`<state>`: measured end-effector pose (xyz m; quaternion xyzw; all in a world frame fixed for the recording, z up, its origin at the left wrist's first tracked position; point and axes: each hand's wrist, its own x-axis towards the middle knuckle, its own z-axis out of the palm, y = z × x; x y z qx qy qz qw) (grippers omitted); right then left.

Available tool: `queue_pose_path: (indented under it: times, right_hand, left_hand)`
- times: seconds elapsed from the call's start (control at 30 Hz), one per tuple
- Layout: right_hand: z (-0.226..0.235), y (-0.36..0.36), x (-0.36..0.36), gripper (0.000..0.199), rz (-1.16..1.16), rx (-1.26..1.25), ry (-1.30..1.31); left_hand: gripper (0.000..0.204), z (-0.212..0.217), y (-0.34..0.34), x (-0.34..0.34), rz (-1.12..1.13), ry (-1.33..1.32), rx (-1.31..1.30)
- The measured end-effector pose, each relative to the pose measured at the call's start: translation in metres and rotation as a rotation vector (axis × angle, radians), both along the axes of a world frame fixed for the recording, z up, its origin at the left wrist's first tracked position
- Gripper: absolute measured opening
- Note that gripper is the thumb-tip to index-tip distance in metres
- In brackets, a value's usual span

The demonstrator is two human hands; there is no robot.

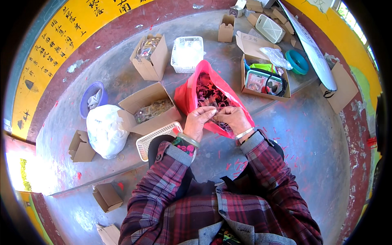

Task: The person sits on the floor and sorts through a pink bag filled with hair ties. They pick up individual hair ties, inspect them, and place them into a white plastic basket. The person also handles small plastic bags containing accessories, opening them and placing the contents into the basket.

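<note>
at the frame's centre, our left hand (pixel 198 121) and right hand (pixel 235 119) meet, fingertips pinched close, over the open red bag (pixel 185 95); we cannot tell what, if anything, they grip.

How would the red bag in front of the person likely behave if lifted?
The red bag would probably sag and change shape, since its wall looks thin and uneven. The loose dark and red pieces inside would likely shift with it. Its wide-open mouth suggests some could spill if tipped.
</note>
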<state>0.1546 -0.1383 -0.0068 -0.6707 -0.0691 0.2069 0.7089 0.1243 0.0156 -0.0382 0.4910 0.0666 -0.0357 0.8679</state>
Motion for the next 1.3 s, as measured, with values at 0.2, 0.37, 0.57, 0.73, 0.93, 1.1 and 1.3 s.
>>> queue_pose_path:
  times: [0.2,0.37,0.57,0.73,0.93,1.1,1.3]
  right_hand:
    - [-0.005,-0.003,0.003,0.008,0.037,0.022,0.022]
    - [-0.012,-0.010,0.009,0.007,0.070,0.068,0.064]
    - [-0.007,-0.010,0.008,0.009,0.131,0.042,0.145]
    - [-0.012,-0.007,0.008,0.012,0.142,0.090,0.103]
    - [-0.010,-0.005,0.007,0.013,0.171,0.017,0.112]
    - [-0.009,-0.006,0.007,0.016,0.210,-0.124,-0.030]
    - [-0.002,-0.003,0.007,0.023,-0.079,-0.144,-0.189]
  left_hand:
    - [0.016,0.004,0.000,0.000,0.019,-0.021,-0.035]
    - [0.014,0.009,0.003,-0.001,0.029,0.036,-0.051]
    - [0.012,0.006,0.005,-0.001,0.059,0.067,0.000]
    - [0.008,0.009,0.004,-0.001,0.116,0.090,0.011]
    - [0.009,0.009,0.002,-0.002,0.124,0.085,0.055]
    - [0.008,0.007,0.000,-0.002,0.165,0.082,0.079]
    - [0.011,0.016,-0.003,-0.003,0.348,-0.138,0.703]
